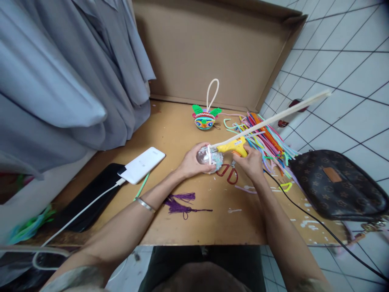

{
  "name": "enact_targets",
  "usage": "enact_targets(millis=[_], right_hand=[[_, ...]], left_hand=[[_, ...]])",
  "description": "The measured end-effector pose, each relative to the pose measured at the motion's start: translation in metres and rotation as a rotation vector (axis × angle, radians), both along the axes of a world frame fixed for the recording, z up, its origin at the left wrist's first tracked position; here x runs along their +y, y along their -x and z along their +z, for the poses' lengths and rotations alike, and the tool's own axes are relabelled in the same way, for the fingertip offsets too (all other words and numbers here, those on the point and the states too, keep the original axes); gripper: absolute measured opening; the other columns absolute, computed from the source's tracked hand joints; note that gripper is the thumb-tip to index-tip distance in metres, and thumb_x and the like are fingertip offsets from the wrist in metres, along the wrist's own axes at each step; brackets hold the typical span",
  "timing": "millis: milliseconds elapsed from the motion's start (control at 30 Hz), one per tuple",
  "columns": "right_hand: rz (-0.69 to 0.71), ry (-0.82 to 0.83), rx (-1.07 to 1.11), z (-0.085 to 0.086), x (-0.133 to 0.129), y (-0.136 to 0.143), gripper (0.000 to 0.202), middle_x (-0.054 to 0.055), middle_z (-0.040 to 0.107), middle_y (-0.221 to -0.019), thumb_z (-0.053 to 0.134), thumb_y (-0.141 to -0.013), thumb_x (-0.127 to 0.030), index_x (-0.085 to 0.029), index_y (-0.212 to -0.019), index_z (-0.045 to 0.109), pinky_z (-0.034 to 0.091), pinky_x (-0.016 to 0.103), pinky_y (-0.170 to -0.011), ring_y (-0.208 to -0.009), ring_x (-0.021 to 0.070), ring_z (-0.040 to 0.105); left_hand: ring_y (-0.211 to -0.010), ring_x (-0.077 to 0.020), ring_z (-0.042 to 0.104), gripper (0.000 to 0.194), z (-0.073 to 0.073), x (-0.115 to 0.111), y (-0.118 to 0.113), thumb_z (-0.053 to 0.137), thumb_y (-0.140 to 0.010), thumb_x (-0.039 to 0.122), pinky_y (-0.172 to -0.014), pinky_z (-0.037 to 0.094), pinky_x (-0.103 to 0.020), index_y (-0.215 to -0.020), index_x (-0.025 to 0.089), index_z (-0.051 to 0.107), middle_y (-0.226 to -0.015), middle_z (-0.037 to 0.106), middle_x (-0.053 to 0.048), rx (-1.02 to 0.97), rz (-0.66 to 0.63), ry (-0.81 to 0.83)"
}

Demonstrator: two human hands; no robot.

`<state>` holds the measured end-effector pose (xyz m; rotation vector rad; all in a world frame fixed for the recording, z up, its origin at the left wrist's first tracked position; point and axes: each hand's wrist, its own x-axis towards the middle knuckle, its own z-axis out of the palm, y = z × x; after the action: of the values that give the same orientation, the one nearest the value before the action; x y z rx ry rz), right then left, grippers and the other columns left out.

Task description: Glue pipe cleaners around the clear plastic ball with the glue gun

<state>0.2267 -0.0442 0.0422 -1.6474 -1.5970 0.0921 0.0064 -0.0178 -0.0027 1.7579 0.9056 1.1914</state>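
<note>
My left hand (pixel 194 163) is closed around a clear ball (pixel 203 155) with pale bits showing inside it. A long white pipe cleaner (pixel 273 118) wraps the ball and sticks out far to the upper right. In my right hand (pixel 251 162) is a yellow hot glue gun (pixel 234 147), its nozzle at the ball's band. Below it lie red-handled scissors (pixel 232 177), partly hidden. Purple tassels (pixel 179 206) rest nearer to me. Behind the ball stands a colourful lion-head ornament (pixel 205 120) with green ears and a white loop.
Many coloured pipe cleaners (pixel 267 140) are heaped at the right, beside a brown patterned bag (pixel 340 186). A black cord (pixel 299 209) runs from the glue gun. At left are a white power bank (pixel 142 165) with its cable and grey hanging cloth (pixel 121 73). A cardboard panel (pixel 209 48) stands behind.
</note>
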Motion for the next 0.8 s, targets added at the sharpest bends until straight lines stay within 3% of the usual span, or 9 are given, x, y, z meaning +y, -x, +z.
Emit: enact_targets(millis=[433,800], right_hand=[[-0.021,-0.018,0.011,-0.0021,-0.0002,0.0027,0.025,-0.003,0.046,-0.057,0.054,-0.066,-0.046,-0.021,-0.062,0.050,0.029,0.027,-0.055,-0.054,0.0116,0.039],[0.010,0.015,0.000,-0.0015,0.0002,-0.0027,0.028,-0.005,0.041,-0.055,0.056,-0.066,-0.046,-0.022,-0.058,0.043,0.024,0.026,-0.053,-0.054,0.0104,0.033]], left_hand=[[-0.120,-0.0301,0.061,0.078,0.0007,-0.0001,-0.0004,0.087,-0.056,0.034,-0.106,0.046,-0.047,-0.126,0.017,0.058,-0.130,0.063,-0.013,0.005,-0.009,-0.021],[-0.120,-0.0303,0.061,0.079,-0.0007,0.0003,-0.0003,0.087,-0.055,0.034,-0.107,0.046,-0.047,-0.127,0.017,0.058,-0.129,0.063,-0.012,-0.004,-0.005,0.001]])
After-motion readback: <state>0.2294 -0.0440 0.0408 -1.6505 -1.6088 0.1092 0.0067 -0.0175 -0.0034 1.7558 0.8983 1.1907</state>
